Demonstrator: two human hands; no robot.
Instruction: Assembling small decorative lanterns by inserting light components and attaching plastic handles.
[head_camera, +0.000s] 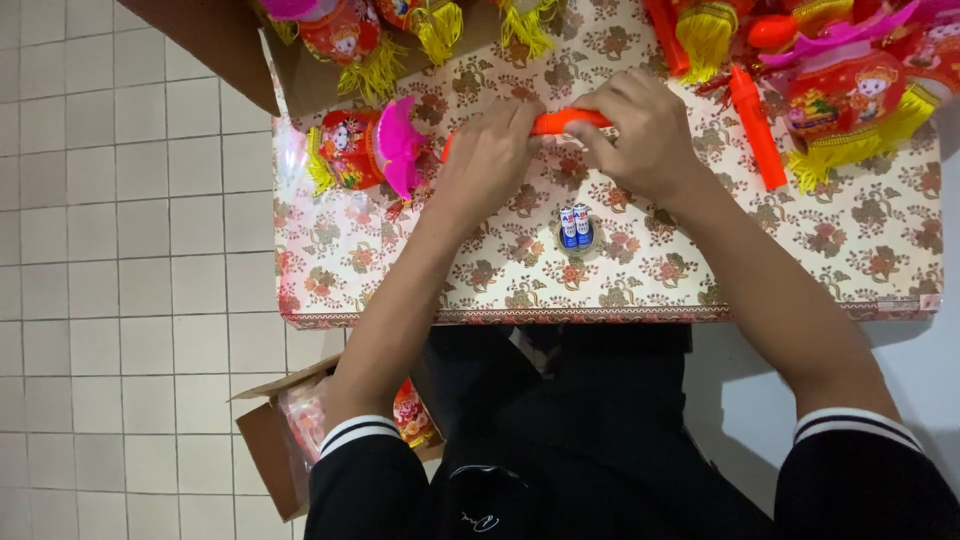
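Both my hands grip one orange plastic stick (560, 122) over the flower-patterned table (850, 250). My left hand (490, 160) closes on its left end, and my right hand (640, 130) pinches its right end. The stick's middle shows between my fingers; the ends are hidden. Just below my hands stand two small blue-and-white batteries (575, 226), side by side. A red toy lantern with a pink top and yellow fringe (365, 148) lies left of my left hand.
More red lanterns with yellow tassels (850, 95) and a loose orange stick (756, 128) crowd the table's far right. A cardboard box (300, 85) with lanterns sits at the far left. Another open carton (275, 450) stands on the tiled floor (120, 250) by my left elbow.
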